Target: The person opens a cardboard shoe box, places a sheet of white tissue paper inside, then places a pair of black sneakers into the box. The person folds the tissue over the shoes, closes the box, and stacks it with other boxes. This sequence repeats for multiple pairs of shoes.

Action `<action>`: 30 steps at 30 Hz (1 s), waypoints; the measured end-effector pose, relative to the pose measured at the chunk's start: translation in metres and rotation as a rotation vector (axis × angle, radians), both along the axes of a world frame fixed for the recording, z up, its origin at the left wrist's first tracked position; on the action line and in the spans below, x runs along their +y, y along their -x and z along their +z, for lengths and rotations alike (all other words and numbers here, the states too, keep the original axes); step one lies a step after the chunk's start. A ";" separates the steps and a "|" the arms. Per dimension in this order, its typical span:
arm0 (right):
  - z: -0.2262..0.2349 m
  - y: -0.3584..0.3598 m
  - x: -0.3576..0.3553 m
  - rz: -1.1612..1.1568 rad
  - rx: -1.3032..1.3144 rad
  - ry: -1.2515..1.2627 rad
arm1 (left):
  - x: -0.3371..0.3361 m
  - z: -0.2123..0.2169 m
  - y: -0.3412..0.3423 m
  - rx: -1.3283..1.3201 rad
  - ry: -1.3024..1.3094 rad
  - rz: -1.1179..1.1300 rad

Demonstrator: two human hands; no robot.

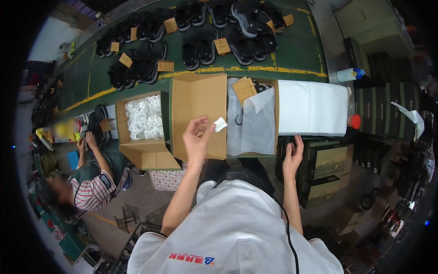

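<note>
In my left hand (196, 140) a small white packet (220, 124) is pinched between thumb and fingers. It hovers over the brown inner side of a raised box lid (199, 112). Right of the lid, an open shoe box holds grey-white tissue paper (258, 130), partly folded over. A brown tag (245, 91) and a bit of a black shoe (259, 87) show at its far end. My right hand (293, 156) is open, fingers stretched, near the front edge of a stack of white paper sheets (312, 108); whether it touches them I cannot tell.
On the left stands a carton (120, 114) full of small white packets (144, 117). Rows of black shoes (198, 47) with brown tags cover the green table (173, 82). A bottle (350, 75) and a red-lidded jar (353, 121) sit right. Another person (98, 182) works at far left.
</note>
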State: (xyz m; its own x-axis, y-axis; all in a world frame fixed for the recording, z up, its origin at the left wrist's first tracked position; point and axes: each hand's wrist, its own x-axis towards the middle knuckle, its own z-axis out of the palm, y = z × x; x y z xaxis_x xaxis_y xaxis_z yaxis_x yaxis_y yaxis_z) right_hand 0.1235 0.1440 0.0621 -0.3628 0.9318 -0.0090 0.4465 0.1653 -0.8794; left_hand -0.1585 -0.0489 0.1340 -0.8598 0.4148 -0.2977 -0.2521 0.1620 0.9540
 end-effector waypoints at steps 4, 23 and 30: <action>-0.025 -0.012 0.015 0.018 0.120 0.200 | -0.031 -0.020 -0.054 0.154 0.160 0.554; -0.063 0.010 0.070 0.280 0.231 0.650 | -0.089 -0.025 -0.031 -0.115 0.017 0.324; 0.005 0.098 0.145 0.600 0.098 0.524 | 0.003 -0.079 -0.104 0.142 0.534 0.337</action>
State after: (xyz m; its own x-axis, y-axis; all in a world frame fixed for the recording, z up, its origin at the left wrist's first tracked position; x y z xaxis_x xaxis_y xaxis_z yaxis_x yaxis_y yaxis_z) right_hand 0.0251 0.2892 0.0668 -0.8222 0.4611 -0.3336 0.3292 -0.0928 -0.9397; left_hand -0.0545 -0.0459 0.0549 -0.9633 -0.0589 -0.2618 -0.2492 0.5578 0.7917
